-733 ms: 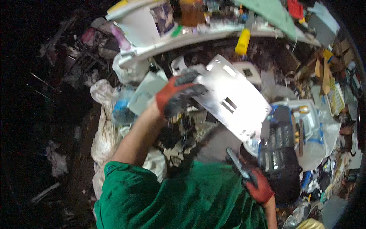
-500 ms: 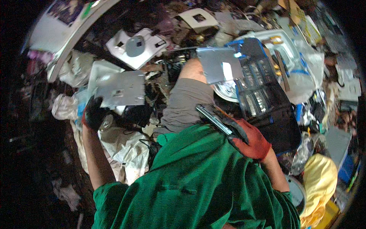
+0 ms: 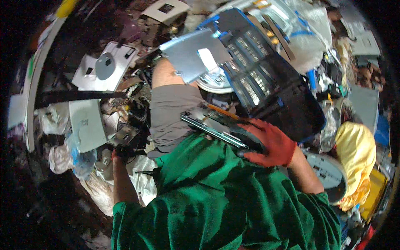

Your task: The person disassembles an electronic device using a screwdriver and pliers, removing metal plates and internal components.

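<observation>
My right hand (image 3: pixel 271 143), in a red and black glove, is closed around a flat electronic unit with a bright metal edge (image 3: pixel 216 131). It holds the unit just above my lap, over the green shirt. A thin orange strip shows along the unit's far side. My left hand (image 3: pixel 119 153), in a dark glove, is low at the left of my leg beside a small dark metal piece (image 3: pixel 126 134). Shadow and blur hide its fingers, so its grip is unclear. A grey metal plate with a white label (image 3: pixel 189 52) lies at my knee, partly over the tool case.
An unrolled black tool case with blue trim (image 3: pixel 287 98) holds rows of small bits. White plastic panels (image 3: pixel 83 125) and crumpled bags (image 3: pixel 62 158) lie at the left. Yellow cloth (image 3: pixel 354 146) and a grey round-edged part (image 3: pixel 327 173) are at the right.
My left hand has moved nearer my leg, away from where it was at a grey metal sheet. That sheet is no longer plainly visible there. The view has swung right; the right hand keeps its hold.
</observation>
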### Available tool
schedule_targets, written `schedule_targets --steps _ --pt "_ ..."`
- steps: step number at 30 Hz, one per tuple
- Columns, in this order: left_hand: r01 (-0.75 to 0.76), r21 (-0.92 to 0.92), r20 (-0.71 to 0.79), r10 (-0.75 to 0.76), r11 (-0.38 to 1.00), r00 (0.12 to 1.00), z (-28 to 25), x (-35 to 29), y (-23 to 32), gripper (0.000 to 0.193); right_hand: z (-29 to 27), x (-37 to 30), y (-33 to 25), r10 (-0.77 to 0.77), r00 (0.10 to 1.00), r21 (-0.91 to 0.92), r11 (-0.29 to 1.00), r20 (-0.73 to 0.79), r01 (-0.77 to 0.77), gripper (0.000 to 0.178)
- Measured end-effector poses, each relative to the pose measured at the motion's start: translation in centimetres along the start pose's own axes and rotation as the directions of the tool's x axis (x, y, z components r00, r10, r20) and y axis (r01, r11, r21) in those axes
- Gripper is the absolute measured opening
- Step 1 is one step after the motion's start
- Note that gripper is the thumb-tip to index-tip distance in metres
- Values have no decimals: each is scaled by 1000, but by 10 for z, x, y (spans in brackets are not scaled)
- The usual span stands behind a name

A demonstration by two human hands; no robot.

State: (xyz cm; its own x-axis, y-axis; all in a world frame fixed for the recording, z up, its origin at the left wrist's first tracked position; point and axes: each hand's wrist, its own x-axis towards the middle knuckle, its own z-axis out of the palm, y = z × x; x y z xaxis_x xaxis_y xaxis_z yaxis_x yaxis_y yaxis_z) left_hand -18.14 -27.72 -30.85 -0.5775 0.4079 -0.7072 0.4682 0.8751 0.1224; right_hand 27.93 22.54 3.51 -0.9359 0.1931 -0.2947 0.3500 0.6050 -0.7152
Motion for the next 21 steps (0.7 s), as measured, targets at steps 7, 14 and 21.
schedule_targets --steps 7,14,21 --pt "81 -299 -315 -178 951 932 -69 -3 64 71 -8 -12 11 -82 997 14 997 14 82 70" --pt "-811 -184 -444 690 555 572 -204 -159 331 81 -1 -38 25 58 963 33 998 -264 -51 68" --pt "-888 445 123 974 117 190 -174 -182 450 56 -7 -75 11 10 831 -504 791 -557 -348 69"
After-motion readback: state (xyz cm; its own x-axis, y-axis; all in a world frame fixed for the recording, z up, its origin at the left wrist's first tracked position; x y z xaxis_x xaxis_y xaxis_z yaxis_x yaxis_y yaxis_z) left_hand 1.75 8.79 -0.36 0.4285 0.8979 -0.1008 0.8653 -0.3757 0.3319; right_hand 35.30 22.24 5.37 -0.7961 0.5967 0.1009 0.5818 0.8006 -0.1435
